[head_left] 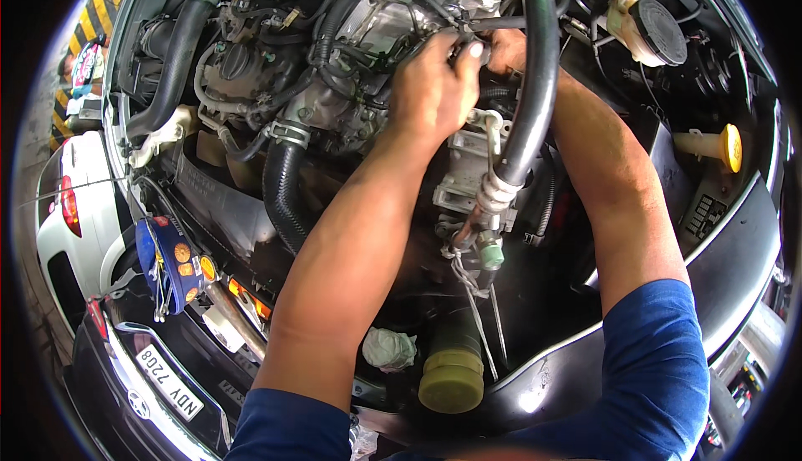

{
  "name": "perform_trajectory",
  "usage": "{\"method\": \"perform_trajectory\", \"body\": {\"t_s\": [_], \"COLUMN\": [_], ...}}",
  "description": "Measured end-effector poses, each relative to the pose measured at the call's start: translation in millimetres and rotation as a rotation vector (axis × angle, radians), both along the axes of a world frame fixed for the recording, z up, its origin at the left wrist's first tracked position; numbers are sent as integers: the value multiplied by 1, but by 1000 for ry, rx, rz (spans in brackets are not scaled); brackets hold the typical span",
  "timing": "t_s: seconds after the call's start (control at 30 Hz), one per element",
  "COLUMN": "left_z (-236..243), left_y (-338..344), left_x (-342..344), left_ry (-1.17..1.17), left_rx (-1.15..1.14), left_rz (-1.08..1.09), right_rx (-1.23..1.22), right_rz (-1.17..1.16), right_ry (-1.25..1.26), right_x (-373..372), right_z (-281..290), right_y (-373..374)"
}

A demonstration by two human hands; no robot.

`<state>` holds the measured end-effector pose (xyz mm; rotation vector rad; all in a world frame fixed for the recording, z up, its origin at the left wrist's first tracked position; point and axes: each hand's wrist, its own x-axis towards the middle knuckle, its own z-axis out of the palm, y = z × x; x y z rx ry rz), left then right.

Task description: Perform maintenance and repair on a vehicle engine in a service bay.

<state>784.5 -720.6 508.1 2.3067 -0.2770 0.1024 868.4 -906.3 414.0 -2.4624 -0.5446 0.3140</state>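
Both of my hands reach into an open engine bay and meet at the top of the engine. My left hand is closed, thumb up, around a small dark part among the hoses; the part itself is mostly covered. Close beside it on the right, my right hand has its fingers curled in toward the same spot. A thick black hose passes in front of that hand and hides much of it. Below the hands, a metal housing joins the hose's lower end, where a cord is tied.
A ribbed black hose curves down left of my left forearm. At right are a fluid reservoir and a yellow cap. A yellow-green cylinder and crumpled white cloth lie low in front. A blue pouch with tools sits left.
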Motion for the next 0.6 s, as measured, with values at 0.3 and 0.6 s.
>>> {"method": "perform_trajectory", "body": {"t_s": [0.3,0.6], "left_z": [15,48], "left_y": [-36,-44], "left_x": [35,46], "left_ry": [132,317], "left_rx": [-219,-23], "left_rz": [32,80], "right_rx": [249,393], "right_rz": [-160,-181], "right_ry": [109,189], "right_x": [4,-1], "right_z": [-18,-13], "right_y": [8,4]}}
